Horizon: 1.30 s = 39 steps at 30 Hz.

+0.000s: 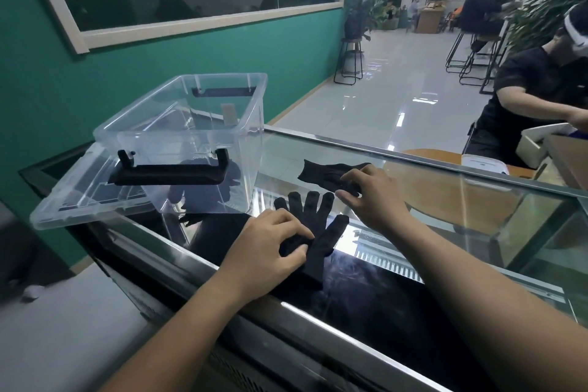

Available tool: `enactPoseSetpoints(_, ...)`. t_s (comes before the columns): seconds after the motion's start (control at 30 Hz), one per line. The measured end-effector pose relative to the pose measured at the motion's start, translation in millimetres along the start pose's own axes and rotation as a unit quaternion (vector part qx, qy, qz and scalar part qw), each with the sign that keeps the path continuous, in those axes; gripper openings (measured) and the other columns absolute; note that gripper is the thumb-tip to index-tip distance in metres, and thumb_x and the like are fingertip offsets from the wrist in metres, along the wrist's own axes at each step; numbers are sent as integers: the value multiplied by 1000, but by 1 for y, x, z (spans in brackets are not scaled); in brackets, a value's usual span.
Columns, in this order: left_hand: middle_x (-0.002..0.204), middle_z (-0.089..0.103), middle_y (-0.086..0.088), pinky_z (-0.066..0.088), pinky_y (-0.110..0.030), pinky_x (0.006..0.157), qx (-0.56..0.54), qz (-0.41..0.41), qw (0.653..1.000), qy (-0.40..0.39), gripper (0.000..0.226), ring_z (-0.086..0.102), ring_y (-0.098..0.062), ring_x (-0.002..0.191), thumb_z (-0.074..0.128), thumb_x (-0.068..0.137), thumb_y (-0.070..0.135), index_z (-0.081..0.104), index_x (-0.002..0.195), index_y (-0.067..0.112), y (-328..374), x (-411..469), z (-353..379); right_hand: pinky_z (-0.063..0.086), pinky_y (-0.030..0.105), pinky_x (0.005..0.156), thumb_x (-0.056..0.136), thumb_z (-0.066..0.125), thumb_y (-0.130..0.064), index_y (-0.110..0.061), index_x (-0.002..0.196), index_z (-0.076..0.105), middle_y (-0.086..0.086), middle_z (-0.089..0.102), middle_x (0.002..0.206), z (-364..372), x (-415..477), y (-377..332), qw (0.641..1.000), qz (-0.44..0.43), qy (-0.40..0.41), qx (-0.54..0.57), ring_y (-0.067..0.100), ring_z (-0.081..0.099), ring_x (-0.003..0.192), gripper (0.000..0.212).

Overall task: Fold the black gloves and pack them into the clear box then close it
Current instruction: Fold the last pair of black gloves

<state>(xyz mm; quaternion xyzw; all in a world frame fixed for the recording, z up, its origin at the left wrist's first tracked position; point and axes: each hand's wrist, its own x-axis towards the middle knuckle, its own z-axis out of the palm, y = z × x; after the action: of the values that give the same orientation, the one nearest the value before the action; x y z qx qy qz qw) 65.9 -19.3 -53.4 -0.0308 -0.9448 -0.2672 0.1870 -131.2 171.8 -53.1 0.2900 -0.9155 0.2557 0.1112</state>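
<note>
A black glove (313, 234) lies flat on the glass counter (445, 200) with its fingers spread and pointing away from me. My left hand (270, 243) pinches its palm part near the thumb. A second black glove (324, 173) lies further back, and my right hand (370, 197) rests on its near end with fingers curled on the fabric. The clear box (197, 137) stands open at the left, tilted on its clear lid (73, 204), which lies flat under it. Black clip handles show on the box's near and far ends.
The counter's metal front edge (286, 305) runs diagonally below my arms. At the right, a person in black sits behind the counter by a white box (541, 137). A teal wall is on the left, and stools and plants stand on the tiled floor behind.
</note>
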Motion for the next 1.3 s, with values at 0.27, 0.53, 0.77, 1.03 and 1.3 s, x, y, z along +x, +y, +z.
enactPoseSetpoints(0.27,103,70,18,49,-13,83,-70,-41,995,57,16,68,-7,101,74,97,20,80,105,32,-3,8,-1,34,37,85,102,66,-26,-19,97,66,-3,57,98,2,0,1,999,-13,24,-40,24,50,94,9)
enactPoseSetpoints(0.53,120,62,15,41,-2,95,-49,-63,984,162,37,59,9,112,76,92,9,72,124,26,-11,30,3,35,35,74,108,56,-18,-17,101,61,-3,61,90,-4,1,-9,995,-13,57,82,27,54,86,8)
enactPoseSetpoints(0.77,140,59,9,40,-13,107,-28,-80,980,180,65,56,-5,128,80,91,9,55,148,27,-14,32,7,42,24,72,108,58,-23,-27,106,61,-3,62,100,-6,-4,-24,984,-75,15,164,19,58,90,5)
enactPoseSetpoints(1.03,97,68,9,60,-42,84,6,-52,973,226,14,69,-18,92,80,93,9,76,101,20,-16,31,8,55,46,95,102,67,-30,-25,109,66,-8,65,111,-6,-12,-40,978,-142,35,147,19,59,108,9)
enactPoseSetpoints(1.3,99,66,9,58,-35,77,-18,-35,966,257,7,67,-14,86,76,102,26,75,105,20,-9,26,4,60,41,58,107,55,-46,-10,75,70,8,72,63,-37,-28,-96,967,-34,-99,232,28,69,58,51)
